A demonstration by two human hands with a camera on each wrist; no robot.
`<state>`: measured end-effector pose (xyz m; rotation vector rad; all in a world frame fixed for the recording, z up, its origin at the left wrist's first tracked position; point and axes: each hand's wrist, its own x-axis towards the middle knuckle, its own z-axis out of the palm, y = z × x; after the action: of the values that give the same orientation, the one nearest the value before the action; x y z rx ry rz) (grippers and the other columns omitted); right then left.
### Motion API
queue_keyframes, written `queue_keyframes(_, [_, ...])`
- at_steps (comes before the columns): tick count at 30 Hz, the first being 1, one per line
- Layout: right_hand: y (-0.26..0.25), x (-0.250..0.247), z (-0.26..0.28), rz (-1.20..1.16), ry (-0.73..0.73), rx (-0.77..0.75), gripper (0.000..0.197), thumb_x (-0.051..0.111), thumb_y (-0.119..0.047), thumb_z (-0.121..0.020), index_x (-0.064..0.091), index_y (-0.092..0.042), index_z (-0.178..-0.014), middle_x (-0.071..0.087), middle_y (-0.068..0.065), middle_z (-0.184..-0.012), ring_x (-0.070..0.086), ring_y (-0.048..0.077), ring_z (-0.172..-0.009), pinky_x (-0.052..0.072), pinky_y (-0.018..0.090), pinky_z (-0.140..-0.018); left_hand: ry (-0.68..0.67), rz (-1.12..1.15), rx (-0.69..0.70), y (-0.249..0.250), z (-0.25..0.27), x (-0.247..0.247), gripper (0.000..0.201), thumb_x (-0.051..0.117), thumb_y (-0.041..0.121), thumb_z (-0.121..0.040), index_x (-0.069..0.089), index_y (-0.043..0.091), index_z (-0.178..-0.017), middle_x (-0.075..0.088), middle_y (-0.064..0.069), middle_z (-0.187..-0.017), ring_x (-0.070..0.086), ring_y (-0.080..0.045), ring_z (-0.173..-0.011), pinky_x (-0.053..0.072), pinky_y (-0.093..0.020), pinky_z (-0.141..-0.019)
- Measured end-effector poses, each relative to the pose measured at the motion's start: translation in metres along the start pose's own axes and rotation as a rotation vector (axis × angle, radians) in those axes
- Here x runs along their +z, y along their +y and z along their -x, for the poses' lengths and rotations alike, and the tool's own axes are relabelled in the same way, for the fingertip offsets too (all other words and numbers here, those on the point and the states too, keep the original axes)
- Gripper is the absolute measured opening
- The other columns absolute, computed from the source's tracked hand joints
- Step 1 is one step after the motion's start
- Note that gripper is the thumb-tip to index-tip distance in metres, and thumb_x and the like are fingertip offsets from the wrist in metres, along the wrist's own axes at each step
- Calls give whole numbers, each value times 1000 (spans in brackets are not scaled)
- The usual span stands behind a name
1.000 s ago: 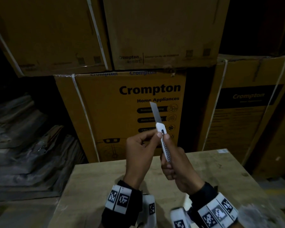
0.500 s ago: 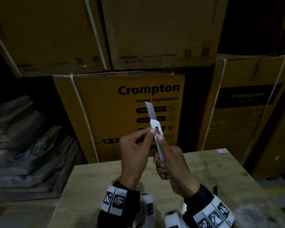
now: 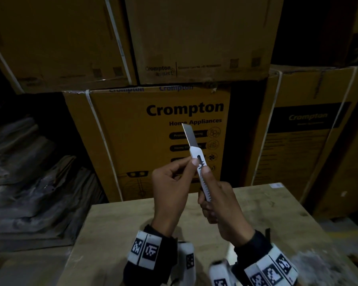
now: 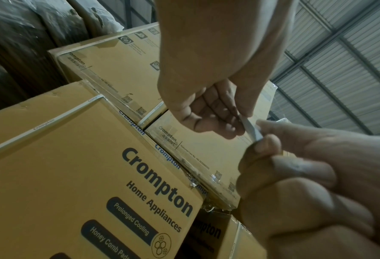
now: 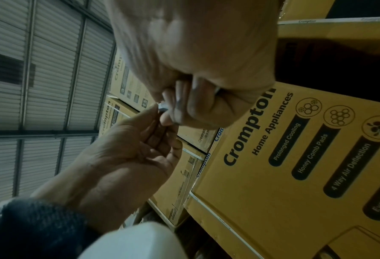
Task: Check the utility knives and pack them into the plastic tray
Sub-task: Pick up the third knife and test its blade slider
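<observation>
A person is standing at a pale wooden worktop [image 3: 116, 228] in a dim storeroom, holding a white utility knife [image 3: 201, 172] upright in the air above it. The right hand [image 3: 223, 205] is wrapping its fingers [image 3: 207, 211] around the lower handle, with the thumb lying along the ridged slider track. The left hand [image 3: 172, 188] is pinching the top of the knife body between thumb and forefinger, just below where the steel blade [image 3: 189, 135] is sticking out, pointing up and away from the person. This two-handed hold is probably steadying the body while the thumb works the slider, so the knife is likely being checked rather than packed.

The left wrist view is showing the left thumb and forefinger closing on the thin white edge of the knife. The right wrist view is showing the right hand curling tightly round the handle, which is mostly hidden.

No plastic tray is appearing in any view, so whether it is holding anything cannot be told. Behind the worktop, sealed and strapped Crompton cardboard cartons [image 3: 153, 131] are standing stacked; their contents are not showing.
</observation>
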<state>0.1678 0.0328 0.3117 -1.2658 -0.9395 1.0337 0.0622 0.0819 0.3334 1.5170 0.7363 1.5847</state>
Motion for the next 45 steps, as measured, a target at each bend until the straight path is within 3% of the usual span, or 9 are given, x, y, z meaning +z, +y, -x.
queue_keyframes(5, [-4, -1, 4, -15, 57, -43, 69, 48, -64, -93, 50, -8, -55, 33, -1, -41, 28, 11, -34, 20, 19, -43, -29, -6, -24, 1, 2, 3, 11, 72, 11, -90, 80, 10, -97, 80, 5, -86, 76, -7, -84, 56, -16, -71])
queue_keyframes(10, [-1, 4, 7, -48, 117, -91, 67, 48, -62, -95, 47, -12, -51, 34, -1, -41, 26, 10, -33, 20, 19, -42, -54, -9, -38, 2, 7, 8, 13, 71, 10, -91, 79, 5, -100, 80, 0, -90, 77, -11, -86, 59, -23, -74])
queue_keyframes(23, [5, 5, 13, -88, 136, -129, 67, 48, -58, -98, 44, -14, -48, 32, 1, -42, 25, 11, -33, 20, 19, -41, -81, -6, 5, 2, 13, 11, 11, 70, 8, -92, 80, 9, -97, 80, 5, -86, 77, -9, -82, 57, -20, -69])
queue_keyframes(29, [10, 3, 13, -82, 148, -187, 65, 49, -56, -97, 49, -7, -54, 36, 3, -43, 28, 13, -34, 23, 19, -40, -66, -28, 16, 1, 17, 13, 16, 70, 8, -92, 78, 21, -95, 79, 11, -85, 76, -8, -84, 60, -25, -71])
queue_keyframes(32, [11, 2, 14, -85, 138, -177, 65, 49, -57, -96, 47, -10, -52, 35, 1, -42, 27, 12, -34, 22, 19, -41, -74, -41, 25, 0, 18, 13, 15, 69, 8, -93, 79, 19, -96, 80, 9, -87, 76, -10, -84, 62, -31, -73])
queue_keyframes(41, [11, 2, 15, -135, 132, -145, 61, 50, -57, -95, 47, -10, -54, 34, 1, -44, 25, 11, -34, 20, 19, -42, -70, -53, 20, 0, 18, 14, 16, 69, 9, -94, 79, 21, -92, 79, 8, -82, 76, -12, -80, 60, -33, -69])
queue_keyframes(45, [11, 1, 16, -130, 41, -124, 57, 47, -58, -96, 52, -12, -63, 34, 0, -46, 26, 11, -37, 20, 20, -42, -44, -33, 26, 1, 17, 11, 15, 68, 8, -94, 80, 18, -92, 79, 5, -80, 76, -16, -74, 60, -32, -64])
